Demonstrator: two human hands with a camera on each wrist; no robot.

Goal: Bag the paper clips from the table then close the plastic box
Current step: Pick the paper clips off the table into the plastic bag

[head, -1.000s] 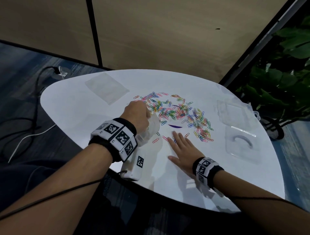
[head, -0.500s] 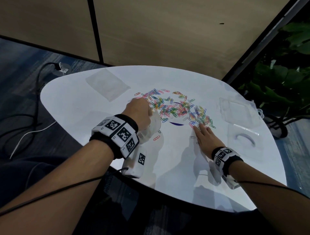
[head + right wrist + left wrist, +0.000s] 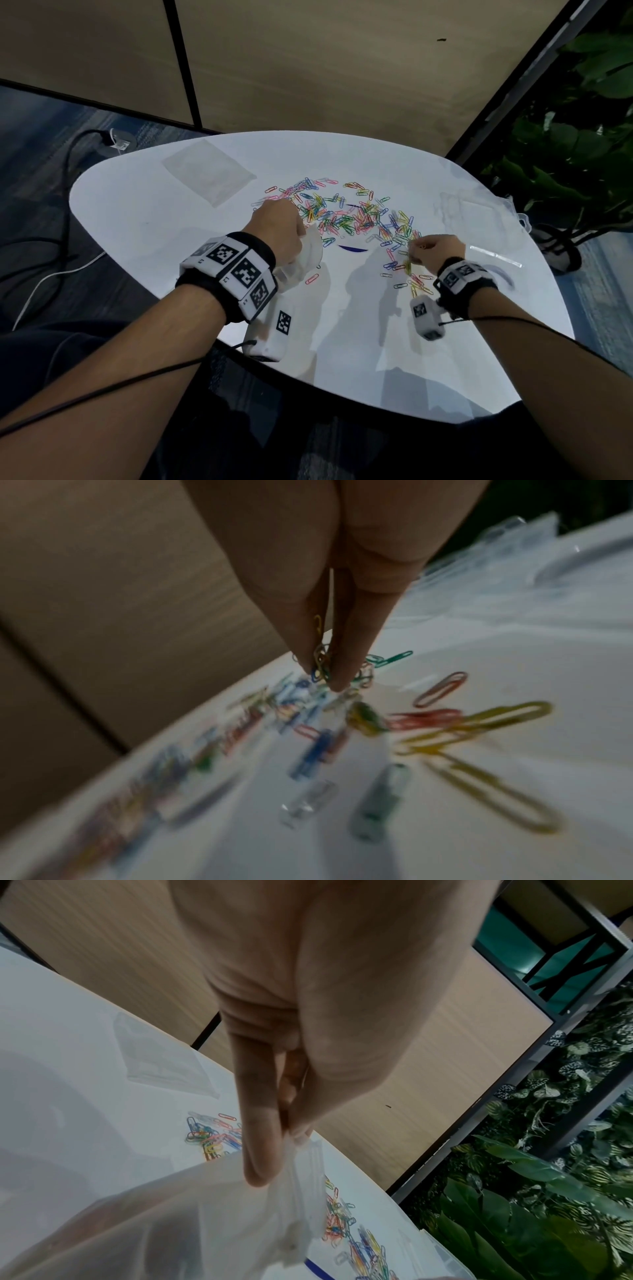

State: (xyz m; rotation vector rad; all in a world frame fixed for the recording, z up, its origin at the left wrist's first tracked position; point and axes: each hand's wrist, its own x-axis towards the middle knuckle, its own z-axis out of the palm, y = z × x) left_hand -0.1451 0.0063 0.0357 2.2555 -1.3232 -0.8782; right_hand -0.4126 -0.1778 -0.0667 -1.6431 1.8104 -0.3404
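Coloured paper clips (image 3: 346,216) are spread flat on the white counter (image 3: 171,240) in a broad arc from far centre down toward the right hand (image 3: 435,251); long axes point every which way, no common heading. A few strays are seen near the arc's right end (image 3: 416,282), one pink clip (image 3: 311,279) apart by the left wrist.

A clear plastic bag (image 3: 308,255) is held off the counter at the near-left edge of the clip pile by the left hand (image 3: 277,233). In the left wrist view the bag (image 3: 212,1218) is pinched at its zip rim between thumb and fingers (image 3: 260,1137), the mouth turned toward the clips (image 3: 356,1242), the body hanging back toward the wrist.

The right hand is bunched, fingertips pressed together, at the right end of the arc. In the right wrist view a small cluster of clips (image 3: 320,661) is pinched between fingers (image 3: 301,610) and thumb, pointing down just above the counter; loose clips (image 3: 476,723) lie below, blurred.

A clear plastic box (image 3: 479,219) lies at the right of the counter, lid open, beside a plant (image 3: 565,154). A second flat clear bag (image 3: 209,171) lies at far left, well apart from the clips. A dark blue curved mark (image 3: 352,248) is seen on the counter between the hands. Tagged bands are worn on both wrists.
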